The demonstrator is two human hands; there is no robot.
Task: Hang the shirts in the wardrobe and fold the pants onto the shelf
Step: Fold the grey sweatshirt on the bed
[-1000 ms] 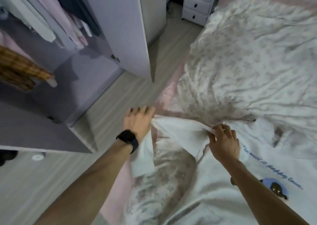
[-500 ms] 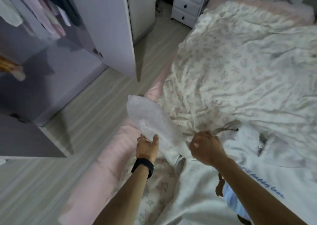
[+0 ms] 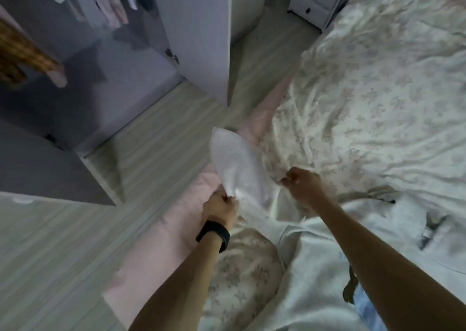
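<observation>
Both hands hold the white shirt [image 3: 315, 275] tight. The left hand [image 3: 222, 206] has its fingers curled shut on one edge of the sleeve [image 3: 234, 159]. The right hand [image 3: 302, 187] is closed like a fist on the other edge, at 3 o'clock from the left hand. The two hands are near each other, with the cloth between them. The sleeve sticks up from the hands toward 11 o'clock, and its loose end hangs out over the edge of the bed.

The rest of the shirt lies flat on the bed at 5 o'clock in the picture, under the right arm. It has a bit of blue print near the bottom edge, too hidden to make out. A black band [image 3: 214, 232] sits on the left wrist.

The flowery bed cover [image 3: 378, 91] fills the side from 1 to 4 o'clock. A pink sheet [image 3: 156, 255] shows along the bed edge at 7 o'clock. The wardrobe [image 3: 75, 98] stands open at 10 o'clock, with hanging clothes [image 3: 108, 3] inside and its door [image 3: 196, 28] swung out at 11 o'clock. The pale wood floor [image 3: 151, 154] runs between wardrobe and bed. White drawers [image 3: 312, 0] sit at 12 o'clock.
</observation>
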